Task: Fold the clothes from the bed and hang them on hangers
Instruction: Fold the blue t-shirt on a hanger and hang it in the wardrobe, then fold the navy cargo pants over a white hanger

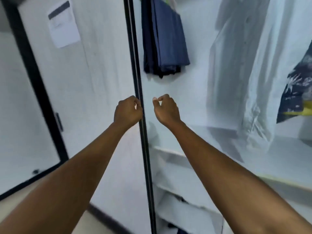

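Wardrobe [194,98]: blue trousers [168,39] hang lengthwise down; left hand [127,111] grasps door edge [135,56], right hand [167,109] clenched empty.

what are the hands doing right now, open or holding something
Left hand: closed, gripping the black door edge.
Right hand: fingers curled, nothing visible in it.

Door edge [137,73] blocks the left; free gap between folded trousers [167,39] and shirt [239,73].

The trousers [167,39] are showing dark blue, the long shirt [236,73] white, the other shirt [297,88] navy with pale leaves, the door edge [137,78] black.
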{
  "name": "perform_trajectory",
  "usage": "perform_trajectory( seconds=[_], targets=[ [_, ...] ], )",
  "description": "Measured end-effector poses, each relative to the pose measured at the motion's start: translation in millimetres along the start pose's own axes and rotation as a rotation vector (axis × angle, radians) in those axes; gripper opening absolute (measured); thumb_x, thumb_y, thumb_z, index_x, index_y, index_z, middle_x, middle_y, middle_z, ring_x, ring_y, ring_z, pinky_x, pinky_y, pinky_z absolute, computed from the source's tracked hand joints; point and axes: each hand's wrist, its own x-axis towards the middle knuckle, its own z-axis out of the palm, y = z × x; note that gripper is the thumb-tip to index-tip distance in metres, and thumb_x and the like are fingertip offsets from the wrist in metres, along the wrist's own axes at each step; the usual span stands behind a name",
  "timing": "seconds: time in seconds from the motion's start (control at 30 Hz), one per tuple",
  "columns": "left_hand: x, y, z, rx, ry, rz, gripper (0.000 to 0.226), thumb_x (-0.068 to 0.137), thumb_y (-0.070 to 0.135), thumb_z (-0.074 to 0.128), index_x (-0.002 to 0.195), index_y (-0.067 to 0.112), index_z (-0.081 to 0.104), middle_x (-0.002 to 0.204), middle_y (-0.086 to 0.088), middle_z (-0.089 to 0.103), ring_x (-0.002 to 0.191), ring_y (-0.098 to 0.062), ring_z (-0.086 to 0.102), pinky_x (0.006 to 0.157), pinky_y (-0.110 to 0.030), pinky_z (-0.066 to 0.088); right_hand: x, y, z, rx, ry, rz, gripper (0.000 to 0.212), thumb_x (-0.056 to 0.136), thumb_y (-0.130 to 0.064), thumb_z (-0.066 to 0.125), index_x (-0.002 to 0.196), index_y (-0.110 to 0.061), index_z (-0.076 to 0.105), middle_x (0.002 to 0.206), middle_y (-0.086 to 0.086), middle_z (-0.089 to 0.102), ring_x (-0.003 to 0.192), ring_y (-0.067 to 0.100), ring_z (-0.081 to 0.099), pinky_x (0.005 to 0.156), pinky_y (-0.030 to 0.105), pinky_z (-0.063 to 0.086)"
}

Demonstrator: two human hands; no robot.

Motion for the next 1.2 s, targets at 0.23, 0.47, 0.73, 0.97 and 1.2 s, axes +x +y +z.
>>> perform_trajectory(
  seconds=[0.23, 0.47, 0.73, 0.97, 1.2],
  targets=[
    [-182.7, -80.6, -76.1, 0.293, -0.129, -0.327, 0.037, 0.084, 0.037, 0.049, 0.110, 0.019, 0.068, 0.105, -0.006, 0.074, 0.103, -0.031, 0.067, 0.089, -0.040, 0.054, -200.7, 10.6, 96.2, -0.103, -0.473, -0.034, 0.047, 0.108, -0.050, 0.044, 0.128, -0.010, 0.058, 0.130, 0.013, 0.061, 0.124, 0.034, 0.058, 0.107, 0.042, 0.043],
    [-378.8, -143.4, -195.3, 0.512, -0.166, -0.607, 0.029, 0.091, 0.026, 0.059, 0.119, 0.021, 0.065, 0.111, -0.005, 0.072, 0.107, -0.029, 0.064, 0.090, -0.037, 0.049, -382.7, -59.3, 205.1, -0.207, -0.966, -0.288, 0.065, 0.102, -0.062, 0.029, 0.133, -0.010, 0.052, 0.132, 0.018, 0.057, 0.127, 0.039, 0.055, 0.106, 0.046, 0.046],
    [-615.1, -226.2, -397.3, 0.658, -0.125, -1.002, 0.037, 0.092, 0.027, 0.059, 0.127, 0.017, 0.061, 0.124, -0.009, 0.068, 0.117, -0.033, 0.061, 0.093, -0.038, 0.047, -620.7, -230.6, 313.9, -0.172, -1.314, -0.729, 0.042, 0.108, -0.048, 0.043, 0.131, -0.015, 0.054, 0.133, 0.013, 0.052, 0.124, 0.036, 0.054, 0.101, 0.046, 0.048],
    [-764.6, -294.9, -542.5, 0.705, -0.063, -1.212, 0.036, 0.091, 0.027, 0.054, 0.126, 0.020, 0.060, 0.124, -0.008, 0.067, 0.115, -0.036, 0.060, 0.082, -0.037, 0.044, -769.0, -357.9, 393.7, -0.181, -1.435, -0.954, 0.044, 0.105, -0.050, 0.048, 0.131, -0.015, 0.053, 0.135, 0.012, 0.050, 0.127, 0.035, 0.052, 0.103, 0.043, 0.046],
    [-823.3, -377.1, -641.8, 0.653, 0.009, -1.309, 0.031, 0.088, 0.026, 0.052, 0.115, 0.016, 0.061, 0.113, -0.009, 0.070, 0.103, -0.036, 0.063, 0.080, -0.042, 0.054, -848.1, -441.2, 484.2, -0.177, -1.540, -1.077, 0.043, 0.105, -0.043, 0.054, 0.137, -0.014, 0.047, 0.143, 0.011, 0.043, 0.133, 0.034, 0.048, 0.106, 0.047, 0.045]
  ],
)
